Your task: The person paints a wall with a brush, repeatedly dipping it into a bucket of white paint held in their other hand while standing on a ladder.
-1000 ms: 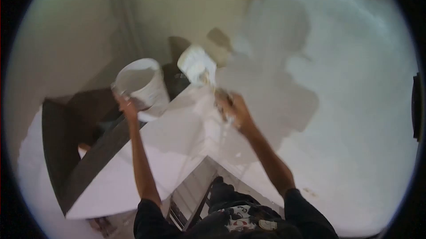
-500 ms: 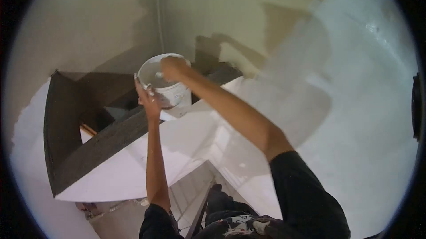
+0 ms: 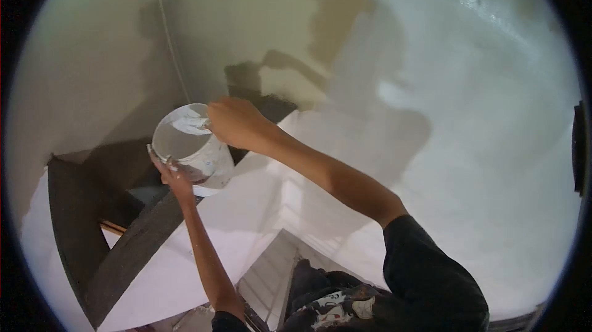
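Observation:
A white bucket [image 3: 213, 162] smeared with paint stands tilted on the dark ledge. My left hand [image 3: 174, 178] holds its near left side, fingers at the rim. At the opposite side of the rim, my right hand [image 3: 233, 123] is closed round the handle of a paintbrush [image 3: 190, 123]. The brush's white, paint-covered bristles are just inside the bucket's mouth; the handle is mostly hidden by my fingers.
A dark ledge [image 3: 139, 242] borders a recess at the left. White paint covers much of the wall [image 3: 481, 147] at right, beside a beige part [image 3: 265, 17]. A thin cable [image 3: 166, 30] runs down the corner. Tiled floor [image 3: 265, 282] lies below.
My right hand went from the wall side into the bucket with the brush, and now has risen to the rim with the bristles in sight. My left hand keeps its hold on the bucket.

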### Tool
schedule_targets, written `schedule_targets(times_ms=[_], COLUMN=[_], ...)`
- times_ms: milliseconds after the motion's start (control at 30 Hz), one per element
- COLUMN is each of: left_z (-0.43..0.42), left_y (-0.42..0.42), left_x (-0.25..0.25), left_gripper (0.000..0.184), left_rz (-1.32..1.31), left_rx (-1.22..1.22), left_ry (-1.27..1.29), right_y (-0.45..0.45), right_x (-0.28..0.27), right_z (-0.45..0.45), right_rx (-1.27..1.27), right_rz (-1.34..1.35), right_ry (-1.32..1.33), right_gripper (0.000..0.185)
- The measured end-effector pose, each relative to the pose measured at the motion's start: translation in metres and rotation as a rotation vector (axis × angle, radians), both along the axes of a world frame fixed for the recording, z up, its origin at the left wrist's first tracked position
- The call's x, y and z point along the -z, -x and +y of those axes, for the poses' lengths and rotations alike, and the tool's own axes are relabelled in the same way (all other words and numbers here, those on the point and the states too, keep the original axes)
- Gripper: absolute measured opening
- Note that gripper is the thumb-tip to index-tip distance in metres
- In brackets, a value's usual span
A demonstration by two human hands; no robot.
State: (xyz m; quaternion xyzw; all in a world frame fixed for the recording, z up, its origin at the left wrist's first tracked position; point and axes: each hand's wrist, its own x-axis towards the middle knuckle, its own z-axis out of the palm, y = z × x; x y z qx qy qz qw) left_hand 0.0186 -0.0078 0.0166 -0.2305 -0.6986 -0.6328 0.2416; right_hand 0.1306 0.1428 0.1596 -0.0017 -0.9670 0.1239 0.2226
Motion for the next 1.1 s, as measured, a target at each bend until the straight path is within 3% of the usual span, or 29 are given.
schedule_targets(times_ms=[133, 233, 433, 467, 700, 900, 967, 1100], left_z=[0.000, 0.001, -0.002, -0.001, 0.001, 0.000, 0.000, -0.002], left_y=[0.004, 0.000, 0.030, 0.025, 0.021, 0.019, 0.037, 0.010], left_x=[0.007, 0.001, 0.028, 0.025, 0.021, 0.018, 0.034, 0.011], left_gripper=[0.059, 0.066, 0.068, 0.068, 0.067, 0.072, 0.068, 0.066], left_rz=[0.023, 0.040, 0.058, 0.018, 0.034, 0.053, 0.145, 0.028], left_rx=[0.021, 0.080, 0.049, 0.028, 0.031, 0.018, 0.041, 0.054], left_ry=[-0.006, -0.016, 0.018, 0.022, -0.015, -0.010, -0.045, -0.047], right_y=[-0.038, -0.046, -0.035, -0.031, -0.036, -0.021, -0.020, -0.037], right_x=[0.055, 0.065, 0.078, 0.089, 0.089, 0.090, 0.090, 0.065], right_z=[0.003, -0.003, -0.009, -0.011, -0.013, -0.001, -0.005, -0.017], right_rx=[0.041, 0.036, 0.109, 0.149, 0.148, 0.098, 0.080, 0.058], right_rz=[0.141, 0.279, 0.325, 0.409, 0.292, 0.131, 0.159, 0.101], right_ry=[0.239, 0.373, 0.435, 0.351, 0.386, 0.208, 0.287, 0.344], right_gripper=[0.019, 0.019, 0.023, 0.024, 0.022, 0.023, 0.023, 0.023])
